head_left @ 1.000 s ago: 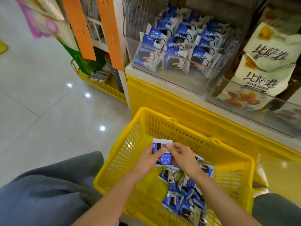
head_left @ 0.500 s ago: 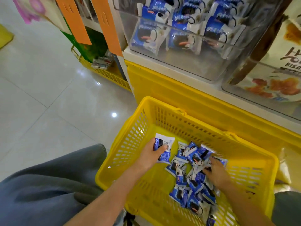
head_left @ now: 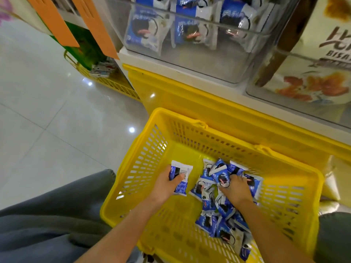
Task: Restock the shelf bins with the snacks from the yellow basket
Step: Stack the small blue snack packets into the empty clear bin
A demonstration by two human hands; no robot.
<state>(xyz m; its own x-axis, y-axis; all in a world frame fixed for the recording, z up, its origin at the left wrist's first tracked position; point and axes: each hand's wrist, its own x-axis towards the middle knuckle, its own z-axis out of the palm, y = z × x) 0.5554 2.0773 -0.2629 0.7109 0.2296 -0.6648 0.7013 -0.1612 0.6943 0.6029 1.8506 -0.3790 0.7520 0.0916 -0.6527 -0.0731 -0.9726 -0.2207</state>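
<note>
A yellow basket (head_left: 148, 158) sits on the floor below the shelf. A heap of blue-and-white snack packets (head_left: 214, 211) fills its right half. My left hand (head_left: 167, 184) grips a small stack of these packets (head_left: 182, 179), barcode side up, over the basket's left side. My right hand (head_left: 234, 188) is down in the heap, its fingers closed around one packet (head_left: 221, 175) at the top of the pile. A clear shelf bin (head_left: 199, 59) above holds the same blue packets.
A second clear bin (head_left: 296, 88) at right holds cream snack bags. The yellow shelf base (head_left: 190, 103) stands directly behind the basket. Orange tags (head_left: 57, 25) hang at upper left. Another yellow basket (head_left: 112, 84) sits farther left on the glossy tiled floor. Grey trouser legs flank the basket.
My right hand left the stack held by my left hand, dropped into the heap on the right and closed on another packet. The view tilted down and closer.
</note>
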